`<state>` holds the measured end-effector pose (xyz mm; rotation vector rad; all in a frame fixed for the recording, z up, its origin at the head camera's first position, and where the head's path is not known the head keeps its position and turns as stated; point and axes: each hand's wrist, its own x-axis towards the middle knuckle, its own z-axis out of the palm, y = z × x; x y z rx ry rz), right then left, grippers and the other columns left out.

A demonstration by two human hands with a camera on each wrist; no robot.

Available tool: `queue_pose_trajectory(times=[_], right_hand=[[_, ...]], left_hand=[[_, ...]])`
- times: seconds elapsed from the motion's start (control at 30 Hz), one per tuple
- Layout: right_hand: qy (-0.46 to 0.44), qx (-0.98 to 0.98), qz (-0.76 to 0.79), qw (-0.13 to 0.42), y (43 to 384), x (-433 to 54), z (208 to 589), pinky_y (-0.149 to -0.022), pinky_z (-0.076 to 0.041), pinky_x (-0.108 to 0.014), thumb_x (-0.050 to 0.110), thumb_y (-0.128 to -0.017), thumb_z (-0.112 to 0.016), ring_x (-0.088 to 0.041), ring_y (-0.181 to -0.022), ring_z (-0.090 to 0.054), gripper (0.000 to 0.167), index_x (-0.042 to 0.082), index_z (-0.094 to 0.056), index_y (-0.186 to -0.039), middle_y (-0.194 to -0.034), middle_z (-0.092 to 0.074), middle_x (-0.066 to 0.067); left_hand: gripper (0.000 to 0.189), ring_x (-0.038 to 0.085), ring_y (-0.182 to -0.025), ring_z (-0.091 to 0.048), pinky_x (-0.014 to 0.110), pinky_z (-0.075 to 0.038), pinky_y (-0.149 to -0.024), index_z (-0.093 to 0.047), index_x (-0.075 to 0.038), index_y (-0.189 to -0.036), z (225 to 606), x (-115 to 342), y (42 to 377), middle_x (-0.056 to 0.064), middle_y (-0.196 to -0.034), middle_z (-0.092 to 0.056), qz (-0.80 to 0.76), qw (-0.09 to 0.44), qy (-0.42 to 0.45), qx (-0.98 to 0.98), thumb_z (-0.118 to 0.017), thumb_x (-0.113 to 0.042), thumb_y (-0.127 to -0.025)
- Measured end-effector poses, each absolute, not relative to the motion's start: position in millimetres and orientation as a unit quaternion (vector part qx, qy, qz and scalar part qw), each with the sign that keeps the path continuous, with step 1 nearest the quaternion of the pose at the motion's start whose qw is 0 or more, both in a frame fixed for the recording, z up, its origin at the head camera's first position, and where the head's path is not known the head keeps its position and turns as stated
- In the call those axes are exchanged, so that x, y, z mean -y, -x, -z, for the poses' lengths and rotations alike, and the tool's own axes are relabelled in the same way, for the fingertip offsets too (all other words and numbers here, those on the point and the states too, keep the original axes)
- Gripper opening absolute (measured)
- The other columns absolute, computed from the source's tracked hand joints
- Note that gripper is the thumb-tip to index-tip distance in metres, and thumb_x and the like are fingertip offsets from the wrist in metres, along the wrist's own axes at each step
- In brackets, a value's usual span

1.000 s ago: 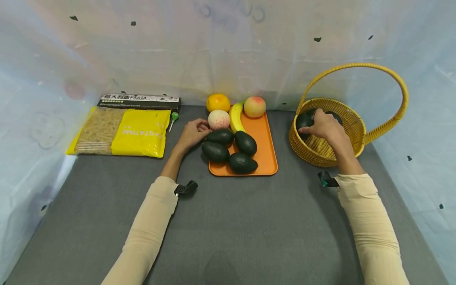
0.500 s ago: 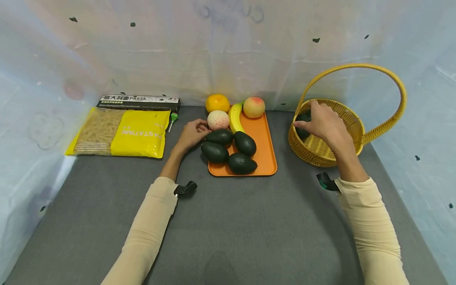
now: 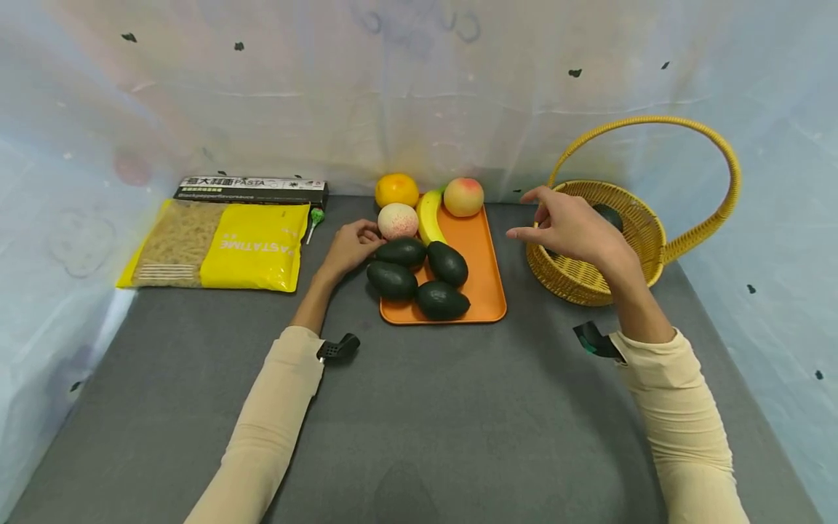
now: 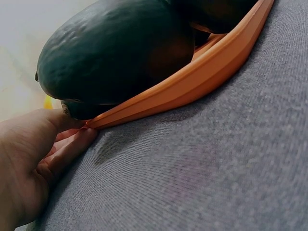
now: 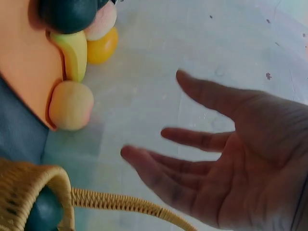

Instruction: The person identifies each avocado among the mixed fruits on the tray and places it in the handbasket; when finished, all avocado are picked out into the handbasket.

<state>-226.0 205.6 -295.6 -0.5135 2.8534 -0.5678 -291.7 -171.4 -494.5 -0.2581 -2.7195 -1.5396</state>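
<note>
The head view shows your left hand (image 3: 353, 249) at the left edge of the orange tray (image 3: 486, 273), and the left wrist view shows its thumb and fingers pinching the rim beneath an avocado. Your right hand (image 3: 579, 229) hangs over the near left side of the wicker basket (image 3: 568, 278), thumb and fingers spread wide, holding nothing. Four dark avocados (image 3: 442, 300) cluster on the tray, two reaching over its left edge; a banana (image 3: 429, 217) lies behind them, with a speckled pale peach (image 3: 397, 220) and an orange (image 3: 396, 191) to its left and a red-tinged peach (image 3: 463, 197) to its right. Another avocado (image 3: 609, 216) shows inside the basket. On your left, the yellow bag (image 3: 252, 247) reads "PASTATIME", upside down to you, beside a clear window of pasta. Behind it, the black-and-white box (image 3: 252, 191) carries Chinese characters and "PASTA"; its smaller line is too blurred to read. A green lollipop (image 3: 317, 216) lies by the bag.
</note>
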Motion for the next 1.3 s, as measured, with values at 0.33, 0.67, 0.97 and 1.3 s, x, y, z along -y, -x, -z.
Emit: queue_pose_trajectory(times=[0.33,0.67,0.97,1.3], right_hand=[[0.212,-0.942,0.225,0.13,225,-194,309,-0.095,-0.054,-0.053,0.036,-0.099,-0.072,-0.035,-0.108,-0.069,0.062,0.01,-0.049,-0.15,-0.127,-0.067,-0.023],[0.253,-0.925,0.246,0.142,229,-179,328,-0.1,-0.054,-0.053,0.035,-0.098,-0.074,-0.034,-0.119,-0.067,0.066,0.013,-0.047,-0.153,-0.136,-0.064,-0.02],[0.276,-0.917,0.244,0.153,233,-167,337,-0.101,-0.054,-0.053,0.033,-0.098,-0.074,-0.035,-0.121,-0.067,0.064,0.014,-0.048,-0.153,-0.139,-0.063,-0.02],[0.301,-0.906,0.238,0.181,238,-156,343,-0.103,-0.052,-0.055,0.033,-0.098,-0.073,-0.038,-0.129,-0.063,0.067,0.018,-0.046,-0.157,-0.143,-0.061,-0.02]], left_hand=[[0.042,0.011,-0.081,-0.065,0.021,-0.049,-0.074,-0.065,0.001,-0.132,494,172,290,0.022,-0.109,-0.073,0.494,0.003,0.085,0.866,-0.071,-0.023,-0.098],[0.043,0.016,-0.084,-0.067,0.022,-0.049,-0.074,-0.064,0.0,-0.133,494,172,289,0.022,-0.111,-0.073,0.495,-0.002,0.083,0.865,-0.07,-0.023,-0.098],[0.042,0.011,-0.082,-0.066,0.022,-0.049,-0.076,-0.065,0.0,-0.133,492,170,289,0.022,-0.111,-0.073,0.49,-0.003,0.083,0.868,-0.07,-0.023,-0.098],[0.044,0.016,-0.086,-0.068,0.02,-0.049,-0.076,-0.064,0.001,-0.134,492,173,289,0.023,-0.112,-0.073,0.491,-0.002,0.082,0.868,-0.07,-0.024,-0.098]])
